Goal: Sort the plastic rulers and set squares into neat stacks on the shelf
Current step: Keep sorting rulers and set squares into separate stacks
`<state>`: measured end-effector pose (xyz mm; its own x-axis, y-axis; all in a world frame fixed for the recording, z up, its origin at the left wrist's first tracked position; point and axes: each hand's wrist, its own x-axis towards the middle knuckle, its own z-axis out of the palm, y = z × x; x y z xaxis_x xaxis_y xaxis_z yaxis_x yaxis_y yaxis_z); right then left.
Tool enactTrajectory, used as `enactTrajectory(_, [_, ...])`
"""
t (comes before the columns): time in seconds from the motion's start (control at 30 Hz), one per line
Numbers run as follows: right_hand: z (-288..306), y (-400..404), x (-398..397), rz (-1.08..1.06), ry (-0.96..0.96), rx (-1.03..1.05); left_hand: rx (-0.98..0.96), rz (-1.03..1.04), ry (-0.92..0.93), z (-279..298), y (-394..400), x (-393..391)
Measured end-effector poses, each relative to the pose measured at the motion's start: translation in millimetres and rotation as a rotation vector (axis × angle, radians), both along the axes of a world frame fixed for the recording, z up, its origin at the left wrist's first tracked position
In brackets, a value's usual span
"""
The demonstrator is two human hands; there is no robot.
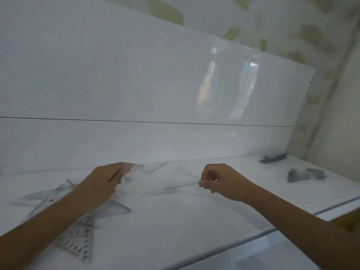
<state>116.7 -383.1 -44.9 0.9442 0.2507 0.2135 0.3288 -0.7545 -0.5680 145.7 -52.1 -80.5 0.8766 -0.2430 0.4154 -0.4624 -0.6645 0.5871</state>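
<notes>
On the white shelf (175, 221), my left hand (105, 180) grips the corner of a clear set square (136, 170), lifted a little off the surface. My right hand (220, 180) pinches the right end of another clear set square (181, 182) between thumb and fingers. A loose heap of clear set squares and rulers (78, 221) lies under and beside my left forearm. One more clear ruler (155, 167) lies against the back wall. The picture is blurred, so edges of the clear pieces are hard to follow.
Two small grey stacks (305, 175) (272, 158) sit at the far right of the shelf. A glossy white back panel (136, 84) rises behind. The shelf's front edge (233, 244) runs diagonally at lower right.
</notes>
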Motion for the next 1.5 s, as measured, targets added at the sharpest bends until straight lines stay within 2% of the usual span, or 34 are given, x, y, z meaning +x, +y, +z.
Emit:
enactTrajectory(0.1, [-6,-43,-20,-0.12,0.049,0.242,-0.024,-0.047,-0.109,16,-15,-12])
enactTrajectory(0.27, [-12,-123,-44,-0.271,0.038,0.689,0.086,-0.13,-0.054,18,-87,-9])
enactTrajectory(0.4, [-12,-199,-57,-0.359,0.014,0.857,0.144,-0.243,-0.077,15,-178,-3])
enactTrajectory(0.67, [-12,-378,-76,-0.462,-0.009,0.707,0.234,-0.372,-0.118,6,-389,13])
enactTrajectory(0.83, [-8,-459,-69,-0.502,-0.019,0.657,0.213,-0.394,-0.112,13,-473,26])
enactTrajectory(1.0, [-3,-514,-30,-0.51,-0.017,0.633,0.232,-0.413,-0.144,20,-526,54])
enactTrajectory(1.2, [0,-550,29,-0.494,-0.003,0.636,0.319,-0.456,-0.055,3,-566,92])
enactTrajectory(1.37, [6,-570,69,-0.423,0.037,0.654,0.248,-0.524,0.007,-2,-582,103])
enactTrajectory(1.5, [3,-572,97,-0.348,0.105,0.729,0.241,-0.502,0.019,-7,-581,112])
